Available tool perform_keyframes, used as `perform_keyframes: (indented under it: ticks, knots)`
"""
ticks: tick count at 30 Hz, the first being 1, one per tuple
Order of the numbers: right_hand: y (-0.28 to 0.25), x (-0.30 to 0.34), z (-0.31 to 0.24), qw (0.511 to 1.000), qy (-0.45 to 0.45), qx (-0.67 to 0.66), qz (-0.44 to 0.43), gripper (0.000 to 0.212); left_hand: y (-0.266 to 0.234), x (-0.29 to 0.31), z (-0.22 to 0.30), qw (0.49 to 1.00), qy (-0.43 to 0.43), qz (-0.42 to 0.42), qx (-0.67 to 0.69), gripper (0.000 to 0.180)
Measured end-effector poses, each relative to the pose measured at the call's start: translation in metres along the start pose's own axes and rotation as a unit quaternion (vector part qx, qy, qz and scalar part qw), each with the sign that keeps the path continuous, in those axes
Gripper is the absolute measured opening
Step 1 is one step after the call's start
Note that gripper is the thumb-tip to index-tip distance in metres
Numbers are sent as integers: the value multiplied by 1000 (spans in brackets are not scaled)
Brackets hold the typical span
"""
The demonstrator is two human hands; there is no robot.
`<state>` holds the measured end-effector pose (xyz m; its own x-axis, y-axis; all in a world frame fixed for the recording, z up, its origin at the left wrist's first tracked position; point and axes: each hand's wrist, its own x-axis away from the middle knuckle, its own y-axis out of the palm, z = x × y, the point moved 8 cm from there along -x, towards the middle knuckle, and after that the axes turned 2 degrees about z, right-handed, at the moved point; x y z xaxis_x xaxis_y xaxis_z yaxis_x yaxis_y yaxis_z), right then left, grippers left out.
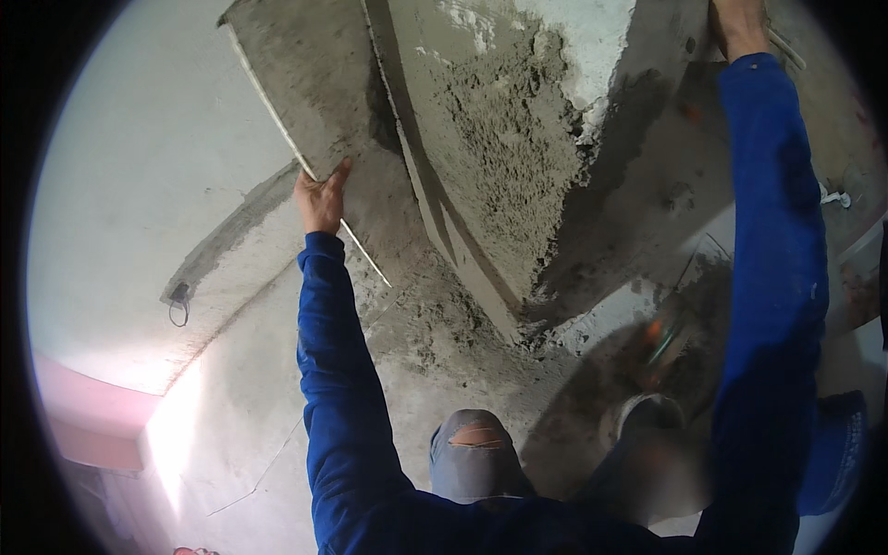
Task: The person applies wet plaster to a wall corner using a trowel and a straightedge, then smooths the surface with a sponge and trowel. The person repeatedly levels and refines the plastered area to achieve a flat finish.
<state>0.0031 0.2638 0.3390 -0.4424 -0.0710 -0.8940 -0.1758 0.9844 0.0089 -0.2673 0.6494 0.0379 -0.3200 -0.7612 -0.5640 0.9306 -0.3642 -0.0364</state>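
My left hand (324, 196) is closed around a long thin white strip (268, 102), fingers and thumb wrapped on it. The strip runs slantwise from the upper left, along the edge of a grey cement patch (310, 69), and its lower end sticks out past my hand. To the right stands a column face coated in rough wet mortar (499, 120), with a straight grey strip-like edge (453, 231) down its left side. At the top right, my right hand (740, 28) reaches up beside the column's other side; its fingers are cut off by the picture's edge.
A wire loop (178, 310) hangs from the end of a grey cement band (236, 227) on the left wall. Dropped mortar (444, 324) lies around the column's foot. A blurred orange and green object (661, 342) is near my legs. Something blue (837, 453) sits at the lower right.
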Motion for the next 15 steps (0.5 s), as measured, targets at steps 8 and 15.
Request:
perform_keyframes:
  ticks: [8, 15]
  knots:
    - [-3, -14, 14, 999, 32, 24, 1, 77, 23, 70, 16, 998, -17, -12, -51, 33]
    - [-9, -15, 16, 987, 14, 156, 19, 81, 31, 148, 42, 998, -34, -31, -32, 31]
